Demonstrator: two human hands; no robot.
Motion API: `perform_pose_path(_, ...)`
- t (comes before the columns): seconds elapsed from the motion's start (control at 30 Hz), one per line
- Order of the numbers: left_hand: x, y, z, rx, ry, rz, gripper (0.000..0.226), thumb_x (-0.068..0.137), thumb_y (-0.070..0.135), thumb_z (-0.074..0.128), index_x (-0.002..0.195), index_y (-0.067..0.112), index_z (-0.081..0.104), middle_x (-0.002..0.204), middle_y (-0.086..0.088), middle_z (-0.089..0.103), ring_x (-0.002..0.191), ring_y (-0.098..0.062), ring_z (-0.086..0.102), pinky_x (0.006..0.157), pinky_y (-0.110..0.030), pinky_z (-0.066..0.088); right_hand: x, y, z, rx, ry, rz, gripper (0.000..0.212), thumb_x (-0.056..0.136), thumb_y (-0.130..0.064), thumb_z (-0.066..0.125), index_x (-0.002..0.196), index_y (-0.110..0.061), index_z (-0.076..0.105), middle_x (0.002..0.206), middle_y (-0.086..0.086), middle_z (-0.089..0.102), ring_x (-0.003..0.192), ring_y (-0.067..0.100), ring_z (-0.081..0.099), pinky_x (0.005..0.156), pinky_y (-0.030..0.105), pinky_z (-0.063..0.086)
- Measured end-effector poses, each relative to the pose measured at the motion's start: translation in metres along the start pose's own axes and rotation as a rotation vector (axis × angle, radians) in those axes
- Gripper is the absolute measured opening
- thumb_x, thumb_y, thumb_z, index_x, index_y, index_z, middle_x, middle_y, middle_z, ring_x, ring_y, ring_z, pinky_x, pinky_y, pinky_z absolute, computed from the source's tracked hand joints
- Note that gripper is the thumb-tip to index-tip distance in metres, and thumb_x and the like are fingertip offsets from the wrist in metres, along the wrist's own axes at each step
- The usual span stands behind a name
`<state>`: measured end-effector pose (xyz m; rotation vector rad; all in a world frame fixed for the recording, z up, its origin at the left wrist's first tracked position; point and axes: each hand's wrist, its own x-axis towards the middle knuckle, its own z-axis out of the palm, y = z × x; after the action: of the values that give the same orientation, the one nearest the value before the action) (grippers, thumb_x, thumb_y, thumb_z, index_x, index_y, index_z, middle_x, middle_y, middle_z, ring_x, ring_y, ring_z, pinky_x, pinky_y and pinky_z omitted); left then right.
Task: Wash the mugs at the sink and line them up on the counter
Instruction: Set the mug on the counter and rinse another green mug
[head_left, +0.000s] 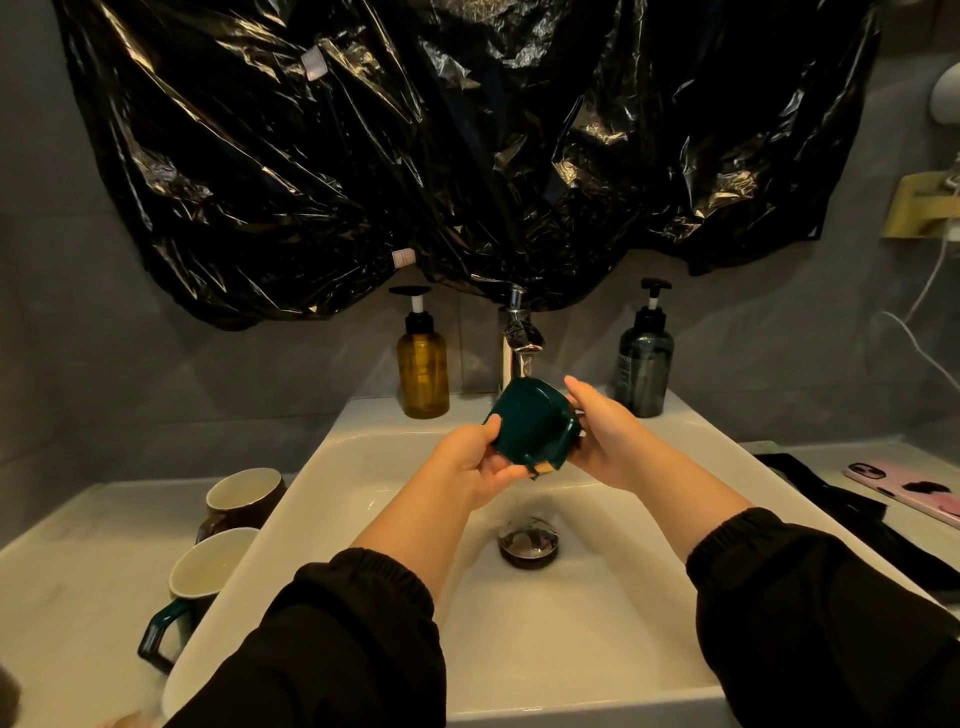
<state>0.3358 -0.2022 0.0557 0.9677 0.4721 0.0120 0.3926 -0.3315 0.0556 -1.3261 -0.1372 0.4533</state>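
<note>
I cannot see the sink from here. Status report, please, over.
Left hand grips green mug; right hand at its handle side. Mug over sink, under faucet. Nothing blocking.
</note>
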Motion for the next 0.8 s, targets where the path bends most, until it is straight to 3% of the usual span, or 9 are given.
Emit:
perform_pose_path(0.1, 0.007, -0.001, 0.002, 0.348, 0.046, 0.226, 0.024, 0.096, 0.017, 0.051, 0.119, 0.008, 0.053, 0.113, -0.014, 0.063, 0.102, -0.029, 0.063, 0.08, -0.043, 0.056, -0.001, -0.004, -0.005, -0.031, -0.016, 0.05, 0.044, 0.093, -0.051, 0.049, 0.115, -0.014, 0.055, 0.112, 0.009, 0.06, 0.094, 0.024, 0.06, 0.069, 0.035, 0.051)
perform_pose_path(0.27, 0.01, -0.004, 0.003, 0.754, 0.048, 0.554, 0.007, 0.093, 0.019, 0.057, 0.1, 0.022, 0.054, 0.1, -0.003, 0.062, 0.088, -0.013, 0.06, 0.076, -0.031, 0.056, -0.003, -0.002, -0.009, -0.084, 0.038, 0.135, 0.048, 0.081, -0.06, 0.062, 0.108, -0.02, 0.058, 0.114, 0.012, 0.061, 0.102, 0.033, 0.062, 0.08, 0.048, 0.056)
perform_pose_path(0.4, 0.012, -0.006, 0.0, 0.852, 0.041, 0.692, 0.011, 0.091, 0.02, 0.06, 0.102, 0.019, 0.061, 0.095, 0.001, 0.064, 0.09, -0.013, 0.06, 0.083, -0.032, 0.055, -0.007, 0.003, -0.006, 0.036, 0.095, 0.194, 0.043, 0.082, -0.046, 0.069, 0.109, -0.016, 0.057, 0.109, 0.015, 0.061, 0.097, 0.035, 0.061, 0.074, 0.049, 0.054)
perform_pose_path(0.5, 0.014, -0.002, -0.002, 0.893, 0.117, 0.747, 0.022, 0.089, 0.022, 0.063, 0.11, 0.016, 0.064, 0.1, 0.004, 0.065, 0.095, -0.014, 0.061, 0.084, -0.032, 0.053, -0.006, 0.004, -0.005, 0.276, 0.097, 0.239, 0.04, 0.082, -0.043, 0.069, 0.105, -0.011, 0.057, 0.107, 0.019, 0.062, 0.095, 0.038, 0.062, 0.087, 0.056, 0.05)
perform_pose_path(0.57, 0.015, 0.0, -0.002, 0.876, 0.156, 0.647, 0.029, 0.089, 0.021, 0.064, 0.117, 0.015, 0.058, 0.106, 0.002, 0.059, 0.096, -0.015, 0.06, 0.083, -0.032, 0.053, -0.002, 0.005, -0.006, 0.379, 0.109, 0.242, 0.05, 0.08, -0.046, 0.07, 0.115, -0.013, 0.055, 0.113, 0.022, 0.06, 0.099, 0.042, 0.061, 0.091, 0.061, 0.047)
perform_pose_path(0.7, 0.011, -0.003, 0.002, 0.658, 0.114, 0.183, 0.023, 0.092, 0.026, 0.06, 0.108, 0.013, 0.051, 0.107, -0.01, 0.059, 0.089, -0.025, 0.068, 0.077, -0.036, 0.059, 0.004, 0.007, -0.006, 0.426, 0.191, 0.227, 0.056, 0.082, -0.047, 0.068, 0.121, -0.011, 0.047, 0.122, 0.022, 0.052, 0.106, 0.044, 0.056, 0.097, 0.063, 0.041)
perform_pose_path(0.8, 0.01, -0.002, 0.0, 0.558, 0.094, 0.073, 0.02, 0.096, 0.023, 0.052, 0.108, 0.007, 0.053, 0.097, -0.015, 0.064, 0.087, -0.029, 0.069, 0.075, -0.035, 0.059, 0.003, 0.006, -0.002, 0.466, 0.194, 0.227, 0.046, 0.087, -0.045, 0.064, 0.11, -0.009, 0.046, 0.103, 0.022, 0.051, 0.098, 0.043, 0.054, 0.098, 0.062, 0.041)
